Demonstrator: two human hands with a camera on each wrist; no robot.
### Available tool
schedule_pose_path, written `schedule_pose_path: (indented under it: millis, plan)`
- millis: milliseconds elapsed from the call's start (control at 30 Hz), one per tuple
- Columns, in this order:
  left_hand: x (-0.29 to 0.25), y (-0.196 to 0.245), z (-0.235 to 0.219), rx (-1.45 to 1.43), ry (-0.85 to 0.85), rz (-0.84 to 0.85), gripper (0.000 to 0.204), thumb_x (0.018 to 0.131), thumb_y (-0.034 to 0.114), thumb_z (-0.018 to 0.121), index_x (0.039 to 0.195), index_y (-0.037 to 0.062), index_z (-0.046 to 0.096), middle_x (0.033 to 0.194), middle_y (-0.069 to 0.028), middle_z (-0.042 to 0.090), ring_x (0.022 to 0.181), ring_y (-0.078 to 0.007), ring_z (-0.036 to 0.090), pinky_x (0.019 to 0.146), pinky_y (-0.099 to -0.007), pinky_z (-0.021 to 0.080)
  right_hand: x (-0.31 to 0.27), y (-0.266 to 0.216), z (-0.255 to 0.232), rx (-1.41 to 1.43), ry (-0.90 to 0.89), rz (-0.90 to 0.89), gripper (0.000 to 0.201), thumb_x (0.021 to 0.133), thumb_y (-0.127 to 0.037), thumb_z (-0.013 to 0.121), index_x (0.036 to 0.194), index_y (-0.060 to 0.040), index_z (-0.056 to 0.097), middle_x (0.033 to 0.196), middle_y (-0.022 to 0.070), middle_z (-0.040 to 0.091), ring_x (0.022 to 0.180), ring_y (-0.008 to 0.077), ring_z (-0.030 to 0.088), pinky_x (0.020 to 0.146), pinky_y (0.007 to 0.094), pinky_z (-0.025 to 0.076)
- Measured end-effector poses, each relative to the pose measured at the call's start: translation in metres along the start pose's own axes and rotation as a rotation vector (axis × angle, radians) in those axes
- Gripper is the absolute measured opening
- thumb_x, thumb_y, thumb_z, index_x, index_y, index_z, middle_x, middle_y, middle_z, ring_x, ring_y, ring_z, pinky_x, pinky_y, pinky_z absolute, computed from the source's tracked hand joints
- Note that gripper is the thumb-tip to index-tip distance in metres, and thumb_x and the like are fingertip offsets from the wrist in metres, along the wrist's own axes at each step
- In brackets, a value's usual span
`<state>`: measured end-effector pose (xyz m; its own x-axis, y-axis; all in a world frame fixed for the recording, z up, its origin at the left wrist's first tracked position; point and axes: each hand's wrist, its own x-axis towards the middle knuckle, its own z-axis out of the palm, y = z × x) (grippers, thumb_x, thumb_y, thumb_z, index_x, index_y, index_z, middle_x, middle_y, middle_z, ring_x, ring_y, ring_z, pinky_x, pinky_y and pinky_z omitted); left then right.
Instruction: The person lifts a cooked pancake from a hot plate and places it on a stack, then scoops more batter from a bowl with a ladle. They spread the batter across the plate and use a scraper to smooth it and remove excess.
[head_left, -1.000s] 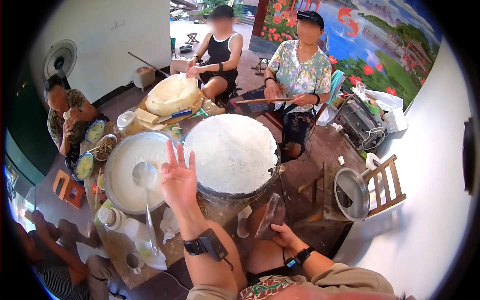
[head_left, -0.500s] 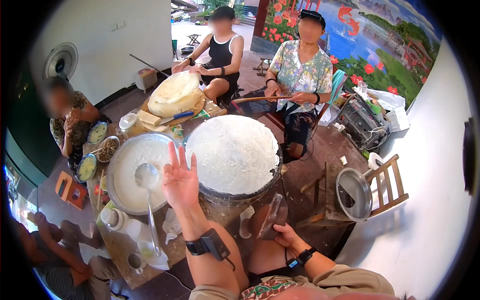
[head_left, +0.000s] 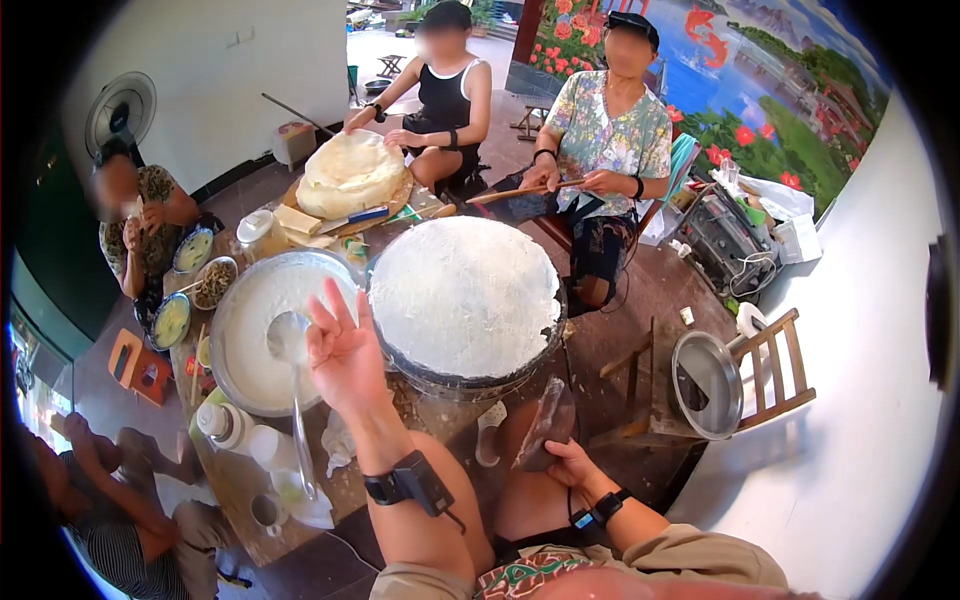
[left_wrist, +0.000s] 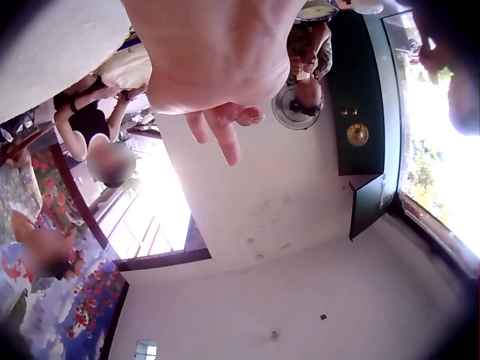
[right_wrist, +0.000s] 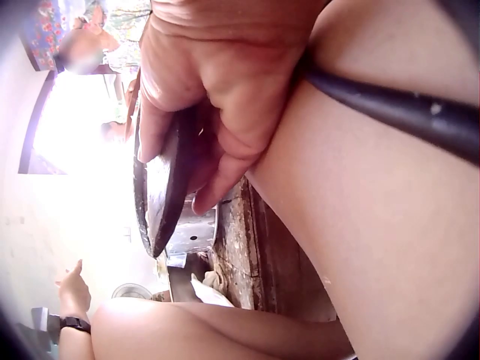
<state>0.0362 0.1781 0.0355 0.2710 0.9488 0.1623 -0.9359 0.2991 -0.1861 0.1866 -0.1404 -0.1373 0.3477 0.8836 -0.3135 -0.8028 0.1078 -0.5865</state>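
My left hand [head_left: 345, 362] is raised beside the large bowl of white batter [head_left: 235, 375], palm up, some fingers extended and holding nothing. In the left wrist view the left hand [left_wrist: 221, 60] shows a few fingers stretched out. A metal ladle [head_left: 299, 420] lies in the bowl, its handle over the rim. My right hand [head_left: 572, 466] grips a dark flat scraper [head_left: 546, 428] above my lap; the right wrist view shows the right hand [right_wrist: 225, 75] around the scraper's [right_wrist: 159, 196] edge. Beyond, a white sheet [head_left: 465, 297] covers the round griddle.
Two people sit across the table, one touching a stack of flat sheets [head_left: 350, 172], the other holding a stick [head_left: 520, 192]. Others sit at left, near small bowls [head_left: 172, 320]. A bottle [head_left: 222, 424] and mug [head_left: 268, 512] stand near left. A metal basin [head_left: 706, 385] sits at right.
My left hand has shifted slightly left and its fingers have tilted. The scraper and right hand have risen slightly. The person at the stack has moved both hands over it.
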Motion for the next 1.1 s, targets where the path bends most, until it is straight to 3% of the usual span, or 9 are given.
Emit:
schedule_pose_path:
  millis: [67, 267, 367, 467, 567, 667, 867, 900, 1100]
  plan:
    - [0.001, 0.004, -0.003, -0.017, -0.025, -0.024, 0.029, 0.083, 0.008, 0.041, 0.055, 0.0106, 0.050, 0.107, -0.0134, 0.066, 0.133, -0.0267, 0.036, 0.112, -0.0512, 0.008, 0.002, 0.001, -0.002, 0.003, -0.005, -0.005, 0.040, 0.083, -0.009, 0.062, 0.121, -0.0056, 0.049, 0.113, 0.0095, 0.059, 0.107, 0.0261, 0.057, 0.096, 0.0451, 0.044]
    - [0.001, 0.003, -0.005, -0.022, -0.020, -0.072, 0.025, 0.081, 0.007, 0.042, 0.056, 0.0104, 0.047, 0.109, -0.0115, 0.066, 0.133, -0.0268, 0.035, 0.111, -0.0496, 0.011, 0.000, -0.002, 0.006, 0.055, -0.034, 0.015, 0.044, 0.083, -0.003, 0.060, 0.124, -0.0094, 0.047, 0.113, 0.0093, 0.059, 0.106, 0.0272, 0.058, 0.093, 0.0446, 0.046]
    - [-0.004, -0.007, 0.003, 0.138, 0.118, -0.113, 0.027, 0.083, 0.010, 0.042, 0.057, 0.0106, 0.051, 0.113, -0.0172, 0.063, 0.131, -0.0305, 0.037, 0.110, -0.0509, 0.017, -0.001, -0.002, 0.003, 0.022, -0.032, 0.013, 0.039, 0.084, -0.009, 0.061, 0.121, -0.0055, 0.050, 0.114, 0.0102, 0.059, 0.107, 0.0270, 0.057, 0.096, 0.0452, 0.044]
    - [-0.009, -0.021, -0.012, 0.528, -0.147, -0.295, 0.025, 0.082, 0.010, 0.043, 0.057, 0.0101, 0.048, 0.119, -0.0235, 0.057, 0.129, -0.0344, 0.040, 0.109, -0.0497, 0.023, -0.002, -0.003, 0.004, 0.036, -0.004, 0.025, 0.041, 0.083, -0.006, 0.061, 0.122, -0.0074, 0.049, 0.113, 0.0105, 0.059, 0.106, 0.0273, 0.057, 0.095, 0.0448, 0.045]
    - [-0.020, -0.047, -0.016, 0.495, -0.324, -0.440, 0.022, 0.080, 0.010, 0.044, 0.058, 0.0100, 0.046, 0.123, -0.0278, 0.053, 0.126, -0.0374, 0.042, 0.108, -0.0470, 0.027, -0.001, -0.003, 0.004, 0.066, 0.000, 0.046, 0.047, 0.080, -0.002, 0.062, 0.124, -0.0109, 0.046, 0.112, 0.0103, 0.058, 0.103, 0.0277, 0.058, 0.090, 0.0441, 0.048]
    - [-0.048, -0.070, 0.024, 0.395, -0.299, -0.499, 0.016, 0.068, 0.001, 0.042, 0.054, 0.0081, 0.042, 0.125, -0.0306, 0.050, 0.118, -0.0375, 0.050, 0.106, -0.0425, 0.030, -0.002, -0.006, 0.008, 0.026, -0.004, 0.047, 0.048, 0.080, -0.003, 0.063, 0.124, -0.0103, 0.046, 0.111, 0.0099, 0.059, 0.103, 0.0277, 0.058, 0.090, 0.0440, 0.048]
    - [-0.045, -0.047, 0.047, 0.495, -0.446, -0.450, 0.025, 0.079, 0.009, 0.045, 0.054, 0.0099, 0.042, 0.137, -0.0291, 0.037, 0.077, -0.0284, 0.064, 0.073, -0.0340, 0.050, 0.001, -0.001, 0.005, 0.038, 0.003, 0.032, 0.047, 0.080, -0.004, 0.064, 0.123, -0.0077, 0.046, 0.111, 0.0097, 0.058, 0.103, 0.0268, 0.058, 0.090, 0.0435, 0.048]
    - [-0.044, -0.045, 0.049, 0.531, -0.334, -0.438, 0.026, 0.080, 0.007, 0.044, 0.055, 0.0094, 0.042, 0.137, -0.0300, 0.037, 0.060, -0.0203, 0.059, 0.055, -0.0256, 0.045, 0.002, -0.003, 0.008, 0.032, 0.013, 0.033, 0.047, 0.080, -0.004, 0.064, 0.123, -0.0076, 0.047, 0.111, 0.0097, 0.058, 0.103, 0.0267, 0.058, 0.090, 0.0435, 0.048]
    - [-0.032, -0.016, 0.058, 0.458, -0.382, -0.214, 0.024, 0.082, 0.006, 0.043, 0.059, 0.0077, 0.043, 0.139, -0.0325, 0.032, 0.051, -0.0128, 0.050, 0.044, -0.0201, 0.037, 0.005, -0.005, 0.013, -0.032, 0.030, 0.043, 0.044, 0.080, -0.009, 0.064, 0.121, -0.0048, 0.049, 0.111, 0.0109, 0.059, 0.103, 0.0282, 0.059, 0.092, 0.0458, 0.047]
